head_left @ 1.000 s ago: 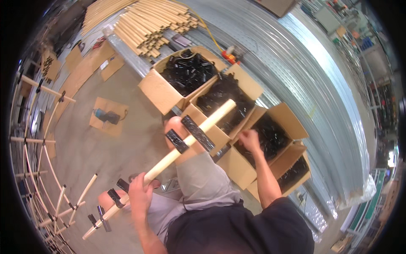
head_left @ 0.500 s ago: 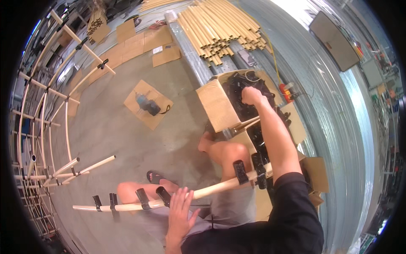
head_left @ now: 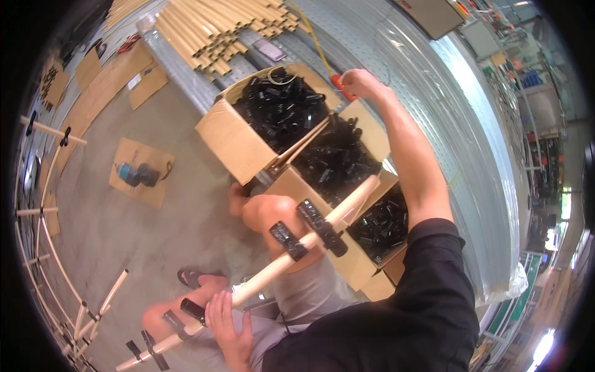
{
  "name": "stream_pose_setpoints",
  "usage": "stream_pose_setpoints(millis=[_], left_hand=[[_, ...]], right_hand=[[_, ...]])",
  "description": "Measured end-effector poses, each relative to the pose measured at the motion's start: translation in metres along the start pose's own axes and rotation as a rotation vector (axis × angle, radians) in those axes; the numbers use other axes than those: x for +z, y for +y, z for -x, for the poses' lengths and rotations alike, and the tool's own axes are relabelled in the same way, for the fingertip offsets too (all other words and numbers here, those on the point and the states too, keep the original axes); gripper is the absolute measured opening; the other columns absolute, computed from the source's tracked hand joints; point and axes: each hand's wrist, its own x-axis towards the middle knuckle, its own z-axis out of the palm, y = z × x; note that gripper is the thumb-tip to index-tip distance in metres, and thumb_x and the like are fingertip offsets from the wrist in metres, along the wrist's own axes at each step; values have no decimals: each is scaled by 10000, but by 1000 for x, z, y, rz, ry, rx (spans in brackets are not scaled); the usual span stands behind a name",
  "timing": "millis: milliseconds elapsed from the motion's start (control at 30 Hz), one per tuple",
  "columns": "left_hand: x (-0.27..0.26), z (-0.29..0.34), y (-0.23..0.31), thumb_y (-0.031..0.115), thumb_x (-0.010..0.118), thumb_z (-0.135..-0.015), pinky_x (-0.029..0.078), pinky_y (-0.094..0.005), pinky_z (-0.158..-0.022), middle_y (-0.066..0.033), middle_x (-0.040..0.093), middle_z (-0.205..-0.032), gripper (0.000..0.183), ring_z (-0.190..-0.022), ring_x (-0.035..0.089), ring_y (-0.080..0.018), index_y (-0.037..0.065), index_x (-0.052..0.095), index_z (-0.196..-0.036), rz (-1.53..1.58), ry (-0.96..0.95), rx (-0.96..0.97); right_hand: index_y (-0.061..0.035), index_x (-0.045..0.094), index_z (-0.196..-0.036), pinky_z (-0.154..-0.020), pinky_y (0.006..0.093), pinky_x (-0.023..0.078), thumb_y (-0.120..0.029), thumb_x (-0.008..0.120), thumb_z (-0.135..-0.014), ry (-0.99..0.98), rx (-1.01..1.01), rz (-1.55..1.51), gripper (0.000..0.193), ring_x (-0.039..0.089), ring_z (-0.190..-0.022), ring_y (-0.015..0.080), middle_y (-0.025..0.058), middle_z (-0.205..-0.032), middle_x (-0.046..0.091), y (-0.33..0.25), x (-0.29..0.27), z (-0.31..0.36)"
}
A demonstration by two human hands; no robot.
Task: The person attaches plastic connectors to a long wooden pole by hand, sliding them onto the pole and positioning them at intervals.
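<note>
We see a long pale wooden rod (head_left: pixel 273 273) lying slantwise across the person's lap, its upper end reaching the cardboard boxes and its lower end running toward the lower left. Several black clamps (head_left: pixel 313 228) sit on it: two near the knee, more down by the lower end. The left hand (head_left: pixel 228 322) is closed around the rod just above one of the lower clamps, fingers wrapped over the top. The right hand (head_left: pixel 359 84) is stretched far forward beyond the boxes, curled into a loose fist near a small red object (head_left: pixel 342 88) on the metal surface; we cannot tell whether it grips anything.

Between the rod and that hand stand three open cardboard boxes: the far box (head_left: pixel 238 139), the middle box (head_left: pixel 372 133) and the near box (head_left: pixel 347 260), each filled with loose black plastic parts. Their brown flaps stand open and the rod's tip rests over the edge of the near one.

Beyond them a stack of pale wooden rods (head_left: pixel 217 25) lies on a corrugated metal bench (head_left: pixel 434 105), with a yellow cable (head_left: pixel 310 31) crossing it. On the concrete floor to the left, a flat cardboard sheet (head_left: pixel 139 170) carries a blue and black power tool (head_left: pixel 137 175); more brown cardboard pieces (head_left: pixel 118 80) lie further back. At the left rim curves a frame of bent rods (head_left: pixel 46 248) joined by black clamps
</note>
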Motion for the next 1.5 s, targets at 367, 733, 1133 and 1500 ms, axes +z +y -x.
stream_pose_setpoints(millis=[367, 733, 1133, 1500], left_hand=[[-7, -21, 30, 220, 646, -983, 463, -401, -966, -167, 680, -1160, 300, -1087, 628, -267, 46, 655, -1228, -80, 84, 185], [-30, -17, 42, 125, 732, -827, 384, -482, -1130, -165, 552, -1393, 564, -1321, 493, -376, 35, 553, -1354, 5, -40, 39], [-2, 9, 16, 168, 726, -879, 410, -483, -1112, -189, 509, -1438, 614, -1319, 493, -380, 56, 491, -1435, 100, 224, 179], [-46, 62, -19, 176, 766, -897, 455, -360, -1052, -87, 604, -1334, 614, -1223, 578, -167, 37, 485, -1426, 1048, 172, 30]], right_hand=[[30, 666, -1104, -888, 485, 527, -352, 787, -786, 262, 623, -380, 512, 669, -1006, 425, 275, -1054, 693, 105, 216, 154], [-19, 750, -983, -686, 463, 474, -353, 694, -894, 271, 499, -171, 350, 634, -781, 293, 163, -858, 694, 123, 185, 151], [79, 646, -1231, -874, 265, 508, 27, 728, -862, 327, -360, -744, 382, 628, -986, 124, 92, -1080, 701, -162, -33, 264], [18, 710, -1088, -738, 385, 530, -134, 831, -763, -516, -1184, -447, 379, 686, -791, 260, 153, -951, 722, -424, 23, 309]])
